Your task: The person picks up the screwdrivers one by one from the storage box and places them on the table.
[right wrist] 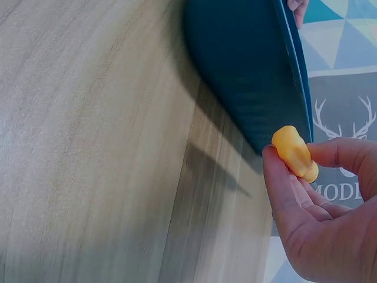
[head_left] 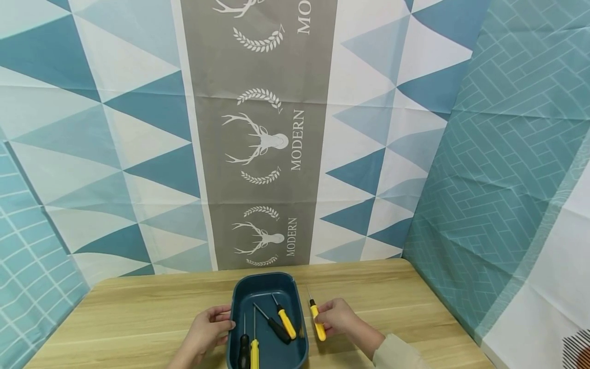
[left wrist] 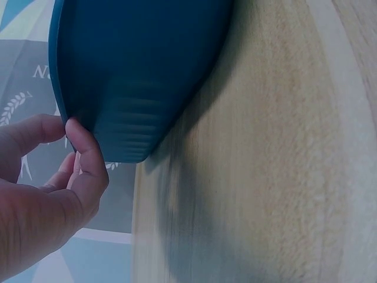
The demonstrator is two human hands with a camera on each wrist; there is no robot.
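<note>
A deep blue plastic tray [head_left: 269, 353] stands on the table. Inside it lie a screwdriver with a yellow and black handle [head_left: 286, 323], a black-handled screwdriver [head_left: 278, 330], a yellow-handled screwdriver [head_left: 254, 353] and another black-handled screwdriver [head_left: 244, 351]. My left hand [head_left: 207, 328] pinches the tray's left rim between thumb and fingers, as the left wrist view also shows. To the right of the tray, my right hand [head_left: 338, 316] holds a yellow screwdriver [head_left: 319, 328] by its handle, shaft pointing away from me. In the right wrist view its yellow handle end [right wrist: 291, 150] shows between thumb and fingers.
The wood-grain table [head_left: 152, 312] reaches back to a patterned cloth wall [head_left: 265, 184]. Teal cloth [head_left: 498, 169] hangs along the right side, and a blue grid-patterned cloth [head_left: 32, 266] along the left. The screwdriver's shadow falls on the table beside the tray.
</note>
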